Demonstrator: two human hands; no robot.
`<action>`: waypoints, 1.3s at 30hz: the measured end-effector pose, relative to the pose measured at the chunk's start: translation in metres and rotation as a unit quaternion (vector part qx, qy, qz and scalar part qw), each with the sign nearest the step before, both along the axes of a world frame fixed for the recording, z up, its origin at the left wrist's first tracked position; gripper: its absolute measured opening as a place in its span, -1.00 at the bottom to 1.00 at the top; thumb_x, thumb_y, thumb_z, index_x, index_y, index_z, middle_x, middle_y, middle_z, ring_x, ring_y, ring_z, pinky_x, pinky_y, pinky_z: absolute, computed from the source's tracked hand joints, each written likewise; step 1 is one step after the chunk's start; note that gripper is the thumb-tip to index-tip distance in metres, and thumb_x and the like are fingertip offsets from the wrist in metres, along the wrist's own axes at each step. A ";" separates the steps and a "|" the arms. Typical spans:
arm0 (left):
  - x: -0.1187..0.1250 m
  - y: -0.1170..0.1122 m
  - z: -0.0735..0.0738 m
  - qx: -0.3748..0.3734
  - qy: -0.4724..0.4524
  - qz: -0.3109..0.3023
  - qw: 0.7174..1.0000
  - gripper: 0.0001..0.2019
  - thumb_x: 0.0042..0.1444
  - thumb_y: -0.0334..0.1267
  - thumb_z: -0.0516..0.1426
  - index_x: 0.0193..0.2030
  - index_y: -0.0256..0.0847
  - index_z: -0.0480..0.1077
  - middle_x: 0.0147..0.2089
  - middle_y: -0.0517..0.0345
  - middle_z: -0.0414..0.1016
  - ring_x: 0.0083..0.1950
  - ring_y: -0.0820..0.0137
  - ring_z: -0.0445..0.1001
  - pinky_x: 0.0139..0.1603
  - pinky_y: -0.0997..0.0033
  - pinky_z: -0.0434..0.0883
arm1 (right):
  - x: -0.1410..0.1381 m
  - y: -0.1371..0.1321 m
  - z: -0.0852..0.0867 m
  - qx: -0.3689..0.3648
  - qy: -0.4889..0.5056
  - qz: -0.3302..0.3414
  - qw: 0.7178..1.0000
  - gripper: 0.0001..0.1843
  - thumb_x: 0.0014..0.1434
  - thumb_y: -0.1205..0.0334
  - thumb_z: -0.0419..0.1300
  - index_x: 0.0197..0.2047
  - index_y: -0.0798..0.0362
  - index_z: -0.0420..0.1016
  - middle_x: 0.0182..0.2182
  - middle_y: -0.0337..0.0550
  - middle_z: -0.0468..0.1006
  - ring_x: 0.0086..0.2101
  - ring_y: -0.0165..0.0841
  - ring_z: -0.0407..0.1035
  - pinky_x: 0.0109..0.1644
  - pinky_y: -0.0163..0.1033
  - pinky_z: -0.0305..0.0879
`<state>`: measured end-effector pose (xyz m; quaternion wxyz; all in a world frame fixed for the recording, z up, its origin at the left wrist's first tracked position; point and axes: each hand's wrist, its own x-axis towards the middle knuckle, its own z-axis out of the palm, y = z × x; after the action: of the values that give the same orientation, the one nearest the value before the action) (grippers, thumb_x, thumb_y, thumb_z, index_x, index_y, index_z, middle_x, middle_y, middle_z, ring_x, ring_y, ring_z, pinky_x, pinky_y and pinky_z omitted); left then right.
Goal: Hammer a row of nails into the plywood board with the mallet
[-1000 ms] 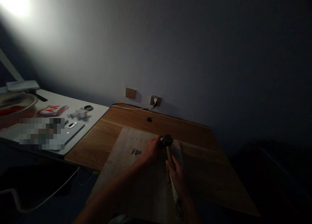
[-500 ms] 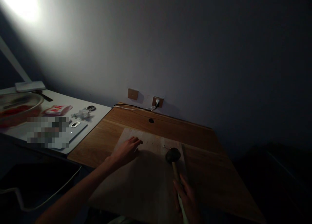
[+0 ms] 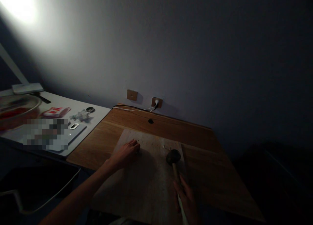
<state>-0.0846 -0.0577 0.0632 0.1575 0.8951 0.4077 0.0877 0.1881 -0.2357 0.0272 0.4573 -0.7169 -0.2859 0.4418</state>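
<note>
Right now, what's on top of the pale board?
On the pale board, small metal pieces show just beyond the mallet. Whatever lies beneath the left hand is covered.

A brown wooden bench (image 3: 207,172) carries a pale board (image 3: 156,182); cables (image 3: 132,109) lie along the bench's back edge, near a dark round hole (image 3: 151,121). The adjoining white bench (image 3: 68,103) holds a clear bowl (image 3: 33,114), a red-and-white packet (image 3: 55,112), crumpled plastic (image 3: 80,116), a dark disc (image 3: 90,109) and a flat grey device (image 3: 75,133).
</note>
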 end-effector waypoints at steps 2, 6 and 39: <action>0.000 0.000 0.002 -0.022 -0.009 0.011 1.000 -0.96 0.17 -0.39 0.09 -0.25 -0.20 0.33 -0.12 0.01 0.43 -0.13 0.28 0.42 -0.09 0.33 0.38 | 0.001 0.000 -0.001 -0.004 0.004 0.011 1.000 -0.06 -0.07 -0.40 0.34 0.25 0.01 0.44 -0.58 -0.32 0.45 -0.65 -0.38 0.31 -0.62 -0.32 0.22; 0.002 -0.001 0.008 -0.060 -0.021 0.026 0.998 -0.92 0.15 -0.40 0.08 -0.22 -0.19 0.34 -0.13 0.06 0.44 -0.20 0.33 0.44 -0.15 0.39 0.36 | 0.001 0.001 0.001 0.009 0.000 0.010 1.000 -0.08 -0.08 -0.40 0.35 0.21 0.00 0.46 -0.54 -0.29 0.48 -0.59 -0.34 0.37 -0.59 -0.31 0.28; 0.048 -0.004 -0.010 -0.042 -0.101 -0.052 0.993 -0.91 0.20 -0.42 0.06 -0.23 -0.18 0.36 -0.10 0.05 0.42 -0.23 0.39 0.45 -0.17 0.42 0.39 | -0.004 0.001 0.001 0.004 0.008 0.001 1.000 -0.04 -0.08 -0.41 0.32 0.25 0.00 0.41 -0.61 -0.31 0.41 -0.67 -0.35 0.29 -0.69 -0.32 0.16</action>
<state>-0.0363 -0.0614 0.0536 0.2391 0.8945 0.3458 0.1519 0.1838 -0.2348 0.0283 0.4624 -0.7111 -0.2844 0.4468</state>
